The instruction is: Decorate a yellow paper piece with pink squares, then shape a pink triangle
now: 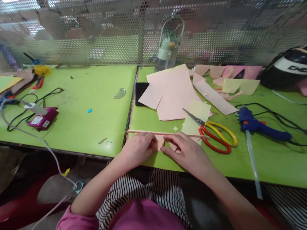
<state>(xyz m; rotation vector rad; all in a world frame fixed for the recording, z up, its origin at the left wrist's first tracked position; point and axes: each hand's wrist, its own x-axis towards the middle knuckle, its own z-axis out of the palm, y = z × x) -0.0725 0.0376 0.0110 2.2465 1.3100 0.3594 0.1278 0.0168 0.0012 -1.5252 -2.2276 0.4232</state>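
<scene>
My left hand (139, 147) and my right hand (186, 150) rest close together at the near edge of the green table (274, 158). Both press with curled fingers on a small pink paper piece (160, 140) that lies under a thin wooden stick (171, 133). The stick runs left to right just beyond my fingertips. Red and yellow scissors (213, 133) lie just right of my right hand, blades pointing up-left over a pale yellow paper (197, 117).
Pink paper sheets (171, 92) lie beyond my hands, over a black phone (141, 92). A blue glue gun (258, 126) with cable lies right. A green water bottle (168, 44) stands by the mesh screen. A black helmet (293, 66) sits far right. Cables and a magenta device (42, 119) lie left.
</scene>
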